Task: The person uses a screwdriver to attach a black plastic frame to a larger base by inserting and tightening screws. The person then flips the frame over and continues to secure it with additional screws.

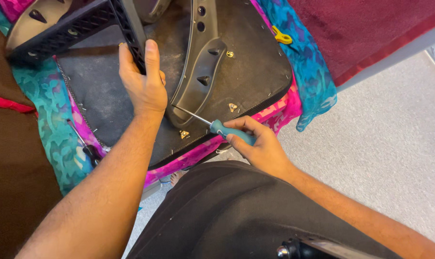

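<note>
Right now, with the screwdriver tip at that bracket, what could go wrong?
1. The screwdriver meets the grey bracket at a shallow angle; the tip may slip toward the left hand close by.
2. Staples along the seat underside edge could scratch the right hand.

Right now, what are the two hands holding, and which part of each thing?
The right hand holds a screwdriver by its teal handle. The left hand grips a black ribbed plastic bar of the chair part, near its corner.
</note>
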